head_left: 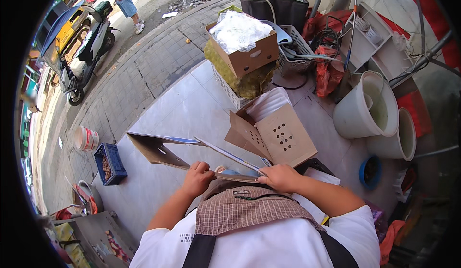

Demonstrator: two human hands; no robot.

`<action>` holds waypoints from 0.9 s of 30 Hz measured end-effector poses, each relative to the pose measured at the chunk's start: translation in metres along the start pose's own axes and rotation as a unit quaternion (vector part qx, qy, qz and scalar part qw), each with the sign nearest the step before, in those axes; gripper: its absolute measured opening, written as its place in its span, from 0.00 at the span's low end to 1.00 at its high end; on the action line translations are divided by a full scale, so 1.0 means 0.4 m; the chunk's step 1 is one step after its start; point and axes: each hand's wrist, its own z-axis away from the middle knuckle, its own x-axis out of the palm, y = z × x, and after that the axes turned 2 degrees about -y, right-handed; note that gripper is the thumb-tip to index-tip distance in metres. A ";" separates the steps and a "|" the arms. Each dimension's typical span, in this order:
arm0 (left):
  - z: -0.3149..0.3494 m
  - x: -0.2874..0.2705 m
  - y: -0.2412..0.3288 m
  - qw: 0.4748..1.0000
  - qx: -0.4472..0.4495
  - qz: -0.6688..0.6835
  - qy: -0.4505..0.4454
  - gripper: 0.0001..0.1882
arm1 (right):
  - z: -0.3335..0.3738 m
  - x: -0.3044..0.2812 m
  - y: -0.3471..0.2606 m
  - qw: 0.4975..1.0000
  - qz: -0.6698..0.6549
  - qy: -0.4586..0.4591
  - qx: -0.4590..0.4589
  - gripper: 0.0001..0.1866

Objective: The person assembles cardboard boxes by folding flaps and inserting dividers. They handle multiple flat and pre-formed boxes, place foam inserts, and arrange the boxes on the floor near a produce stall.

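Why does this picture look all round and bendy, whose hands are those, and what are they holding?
There's no robot here, just a person using bare hands. The picture comes from a camera worn on that person's head, looking down. Its very wide fisheye lens bends straight edges and makes the corners dark.

The left hand and right hand both grip a bent piece of brown cardboard in front of the person's tummy.

Just beyond the right hand is an open box with round holes, on the pale tiled floor. Over on the left is a blue crate with small round brownish things inside; I can't tell what they are. On the right stand two big pale buckets.
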 end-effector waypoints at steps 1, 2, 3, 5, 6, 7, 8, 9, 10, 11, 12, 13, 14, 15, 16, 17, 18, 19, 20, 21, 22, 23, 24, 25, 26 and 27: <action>0.020 0.019 -0.001 0.999 0.004 -0.008 0.035 0.05 | 0.009 0.017 0.001 1.000 0.006 0.001 -0.019 0.22; 0.033 0.038 -0.002 0.997 0.007 -0.015 0.071 0.05 | 0.005 0.023 -0.002 0.999 0.020 -0.014 -0.025 0.21; 0.029 0.031 0.013 0.996 -0.016 -0.029 0.083 0.04 | -0.013 0.018 -0.002 0.998 0.021 -0.047 -0.045 0.21; -0.010 0.015 0.022 0.997 0.005 -0.059 0.051 0.05 | -0.032 0.001 0.006 0.992 0.026 -0.095 -0.080 0.22; -0.019 -0.001 0.019 0.996 0.012 -0.081 0.036 0.05 | -0.044 -0.007 0.000 0.988 0.030 -0.110 -0.102 0.22; -0.014 0.027 -0.018 0.996 0.043 -0.076 -0.003 0.06 | -0.054 -0.015 -0.005 0.984 0.035 -0.125 -0.124 0.22; -0.011 0.029 -0.037 0.996 0.071 -0.049 -0.011 0.06 | -0.059 -0.023 -0.015 0.985 0.036 -0.120 -0.116 0.22; 0.001 0.036 -0.057 0.998 0.062 -0.012 -0.022 0.07 | -0.061 -0.029 -0.031 0.986 0.039 -0.117 -0.109 0.22; 0.003 0.028 -0.063 0.998 0.053 0.026 -0.030 0.07 | -0.061 -0.035 -0.051 0.987 0.043 -0.115 -0.102 0.23; 0.011 0.020 -0.062 0.998 0.048 0.013 0.025 0.07 | -0.063 -0.038 -0.082 0.989 0.067 -0.108 -0.078 0.24; 0.025 0.022 -0.062 0.998 0.047 0.027 0.021 0.07 | -0.070 -0.048 -0.133 0.985 0.112 -0.122 -0.053 0.25; 0.035 0.022 -0.067 0.998 0.042 0.035 0.021 0.07 | -0.081 -0.033 -0.144 0.981 0.152 -0.099 -0.071 0.25; 0.034 0.006 -0.079 0.999 0.035 0.033 0.025 0.07 | -0.083 -0.016 -0.138 0.982 0.160 -0.059 -0.083 0.22; 0.009 -0.001 -0.075 0.998 0.055 0.036 0.016 0.07 | -0.080 -0.031 -0.152 0.979 0.176 -0.088 -0.057 0.18; -0.007 -0.018 -0.082 0.997 0.073 0.039 0.005 0.07 | -0.110 -0.058 -0.174 0.976 0.185 -0.083 -0.076 0.17; -0.010 -0.031 -0.092 0.997 0.067 0.023 0.008 0.07 | -0.114 -0.067 -0.181 0.976 0.184 -0.083 -0.075 0.16; -0.005 -0.024 -0.091 0.997 0.064 0.031 0.002 0.07 | -0.105 -0.051 -0.177 0.978 0.175 -0.099 -0.055 0.16; 0.006 -0.037 -0.106 0.999 0.052 0.003 0.009 0.07 | -0.126 -0.052 -0.189 0.979 0.167 -0.086 -0.077 0.13; 0.009 -0.030 -0.122 0.999 0.046 -0.017 0.011 0.08 | -0.133 -0.055 -0.195 0.980 0.158 -0.088 -0.081 0.14; -0.002 -0.040 -0.130 0.999 0.029 -0.031 0.017 0.08 | -0.144 -0.062 -0.200 0.982 0.145 -0.084 -0.083 0.14; -0.006 -0.051 -0.136 0.999 0.020 -0.033 0.036 0.08 | -0.159 -0.068 -0.198 0.985 0.128 -0.079 -0.088 0.14; -0.017 -0.057 -0.144 0.997 0.001 -0.047 0.064 0.07 | -0.178 -0.072 -0.183 0.989 0.102 -0.059 -0.094 0.15; -0.035 -0.064 -0.163 0.995 -0.008 -0.070 0.073 0.09 | -0.196 -0.081 -0.164 0.992 0.077 -0.037 -0.097 0.16; -0.058 -0.079 -0.180 0.994 -0.016 -0.056 0.093 0.12 | -0.221 -0.102 -0.156 0.994 0.025 -0.041 -0.101 0.17; -0.087 -0.103 -0.196 0.992 -0.016 -0.075 0.104 0.13 | -0.248 -0.124 -0.149 0.993 -0.026 -0.043 -0.104 0.18; -0.113 -0.123 -0.216 0.988 -0.024 -0.098 0.115 0.14 | -0.276 -0.140 -0.137 0.991 -0.064 -0.031 -0.114 0.17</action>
